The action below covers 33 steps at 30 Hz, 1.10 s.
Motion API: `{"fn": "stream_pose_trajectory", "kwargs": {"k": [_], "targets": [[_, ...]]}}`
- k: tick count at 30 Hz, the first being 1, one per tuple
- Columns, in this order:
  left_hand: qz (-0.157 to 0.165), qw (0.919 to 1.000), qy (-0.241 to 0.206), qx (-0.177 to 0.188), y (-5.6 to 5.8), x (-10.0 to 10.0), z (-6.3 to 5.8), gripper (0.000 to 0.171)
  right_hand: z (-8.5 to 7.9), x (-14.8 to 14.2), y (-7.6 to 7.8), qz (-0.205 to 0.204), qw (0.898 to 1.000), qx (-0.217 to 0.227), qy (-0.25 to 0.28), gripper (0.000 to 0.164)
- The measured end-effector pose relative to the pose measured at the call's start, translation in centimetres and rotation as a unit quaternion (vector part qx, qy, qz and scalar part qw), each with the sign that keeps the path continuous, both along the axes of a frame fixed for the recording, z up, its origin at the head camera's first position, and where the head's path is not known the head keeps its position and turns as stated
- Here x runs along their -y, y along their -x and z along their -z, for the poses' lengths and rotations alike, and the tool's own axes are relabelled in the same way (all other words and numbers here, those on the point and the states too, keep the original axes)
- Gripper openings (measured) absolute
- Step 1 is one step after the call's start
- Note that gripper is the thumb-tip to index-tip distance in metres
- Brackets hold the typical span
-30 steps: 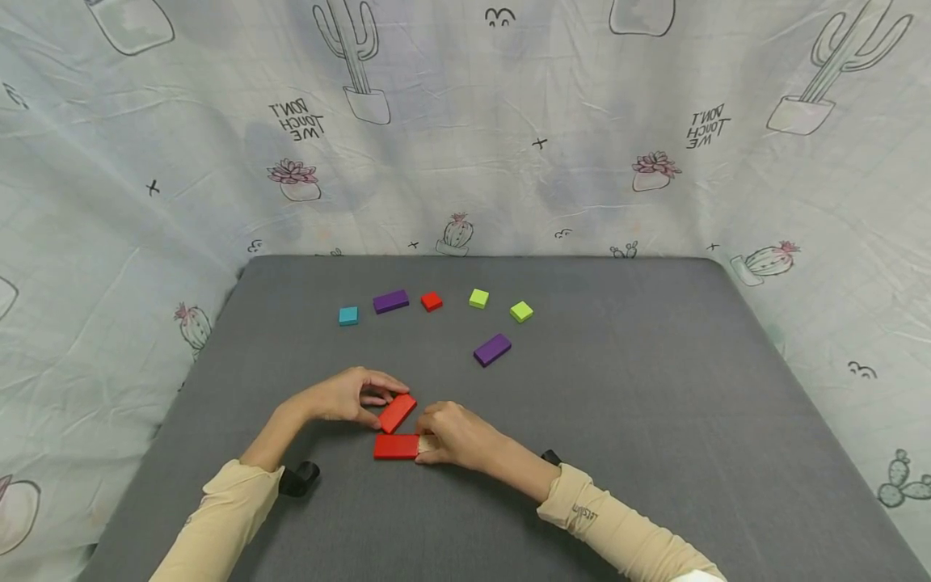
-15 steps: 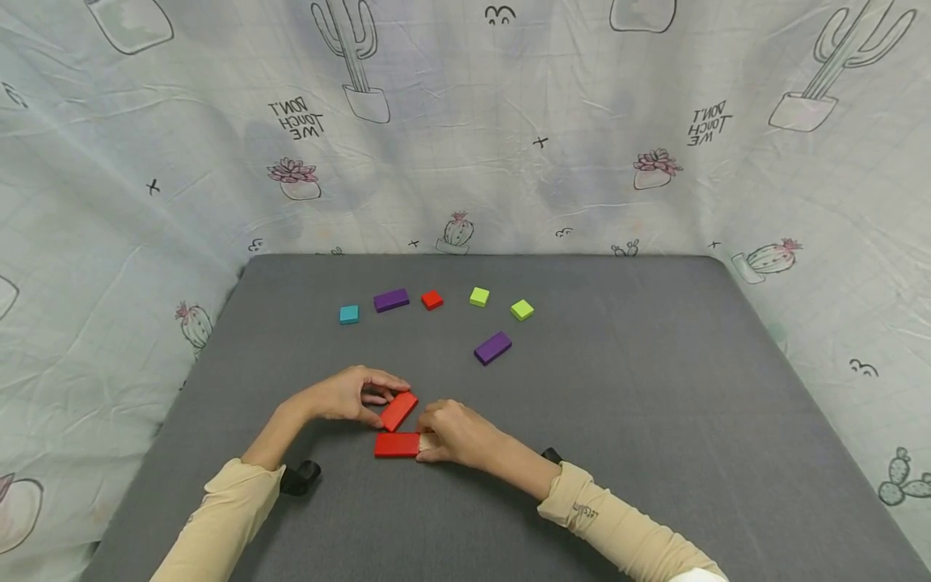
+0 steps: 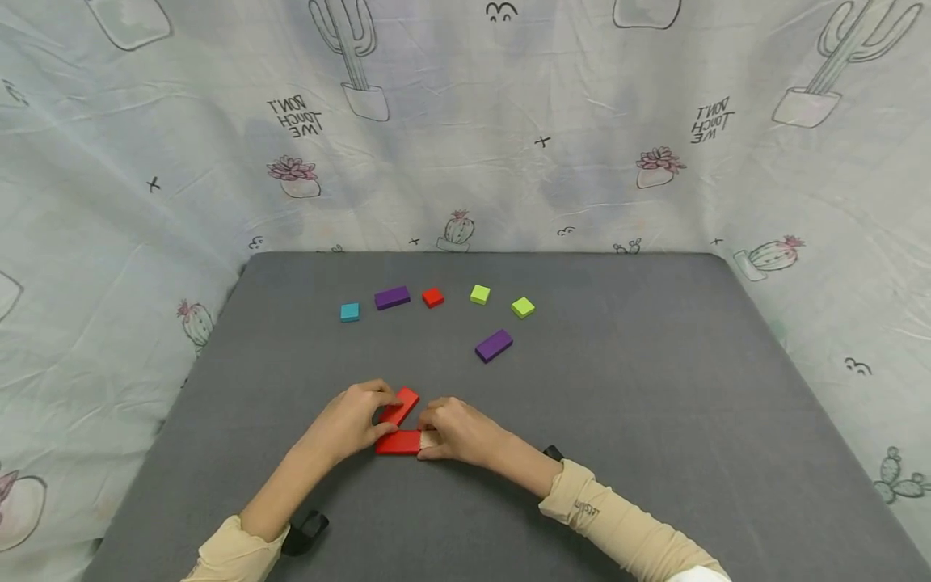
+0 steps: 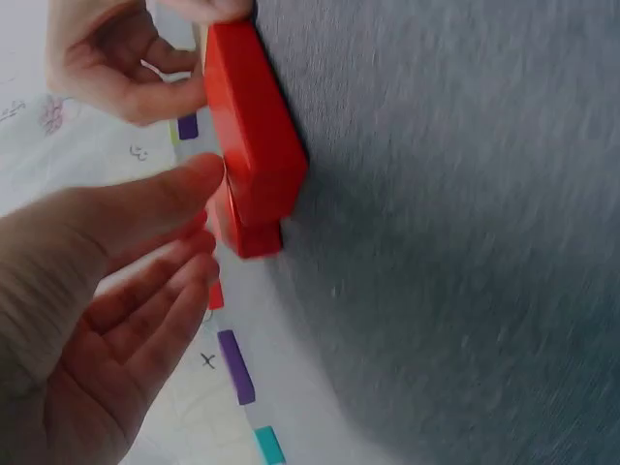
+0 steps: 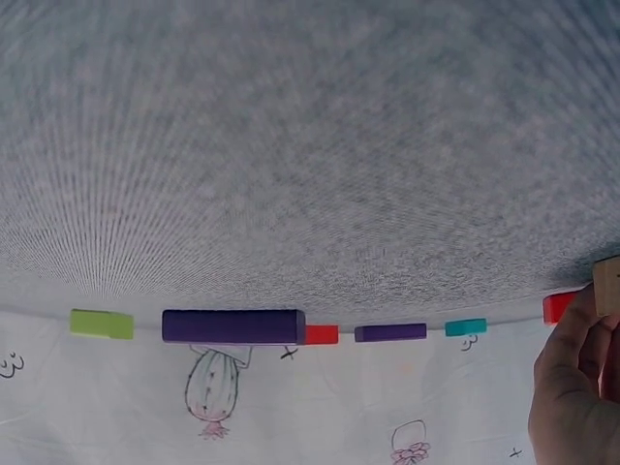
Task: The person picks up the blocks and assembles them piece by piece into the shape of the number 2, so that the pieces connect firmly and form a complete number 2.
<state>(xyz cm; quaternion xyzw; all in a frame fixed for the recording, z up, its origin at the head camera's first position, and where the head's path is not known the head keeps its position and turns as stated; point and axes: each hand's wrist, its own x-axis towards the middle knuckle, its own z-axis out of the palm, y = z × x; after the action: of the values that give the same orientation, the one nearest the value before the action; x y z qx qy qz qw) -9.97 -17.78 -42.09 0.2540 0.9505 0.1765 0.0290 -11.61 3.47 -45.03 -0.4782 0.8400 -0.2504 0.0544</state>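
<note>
Two long red blocks lie close together on the grey table. One red block (image 3: 398, 444) lies straight at the near side; the other red block (image 3: 407, 397) is angled behind it. My right hand (image 3: 458, 433) pinches a plain wooden block (image 3: 431, 439) at the straight block's right end; its grain-coloured face (image 5: 607, 285) also shows in the right wrist view. Over the left part of the red blocks is my left hand (image 3: 356, 418). In the left wrist view its thumb (image 4: 194, 179) reaches the near block (image 4: 254, 145), with the other fingers extended beside the angled one.
Farther back lie a blue block (image 3: 350, 312), a purple block (image 3: 393, 297), a small red block (image 3: 432, 297) and two lime blocks, one lime block (image 3: 480, 294) left of the other. A second purple block (image 3: 494, 346) sits nearer. Patterned cloth (image 3: 465, 145) hangs behind the table.
My left hand has shifted right and its thumb has come off the angled block's near end to the place where the red blocks meet. The right hand and blocks look unmoved.
</note>
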Motion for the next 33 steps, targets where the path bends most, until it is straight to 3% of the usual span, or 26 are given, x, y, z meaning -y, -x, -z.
{"fn": "stream_pose_trajectory", "kwargs": {"k": [4, 8, 14, 18, 21, 26, 33], "targets": [[-0.026, 0.9992, -0.006, -0.031, -0.7, -0.3, 0.4, 0.033, 0.0, 0.0, 0.0, -0.002, 1.000, -0.003, -0.003, 0.025], [-0.031, 0.9991, -0.017, -0.025, -0.8, -0.1, 0.4, 0.030, -0.1, 0.0, 0.2, -0.003, 1.000, 0.000, -0.004, 0.030], [-0.031, 0.9993, -0.012, -0.020, -0.9, -0.3, 0.3, 0.028, -1.4, -1.4, 0.9, 0.008, 0.999, 0.046, 0.005, 0.039], [-0.033, 0.9991, -0.017, -0.017, -1.0, -0.4, 0.3, 0.027, -2.4, -3.8, 2.7, 0.028, 0.999, 0.026, 0.033, 0.036], [-0.036, 0.9990, -0.018, -0.018, -1.1, -0.3, 0.4, 0.026, -3.0, -6.1, 5.0, 0.053, 0.998, 0.004, 0.038, 0.033], [-0.030, 0.9990, -0.019, -0.028, -1.4, -0.4, 0.5, 0.025, -3.5, -9.6, 8.7, 0.094, 0.995, 0.019, 0.028, 0.026], [-0.034, 0.9983, -0.034, -0.032, -1.7, -0.5, 0.9, 0.029, -3.2, -11.9, 10.7, 0.119, 0.992, 0.035, 0.033, 0.024]]}}
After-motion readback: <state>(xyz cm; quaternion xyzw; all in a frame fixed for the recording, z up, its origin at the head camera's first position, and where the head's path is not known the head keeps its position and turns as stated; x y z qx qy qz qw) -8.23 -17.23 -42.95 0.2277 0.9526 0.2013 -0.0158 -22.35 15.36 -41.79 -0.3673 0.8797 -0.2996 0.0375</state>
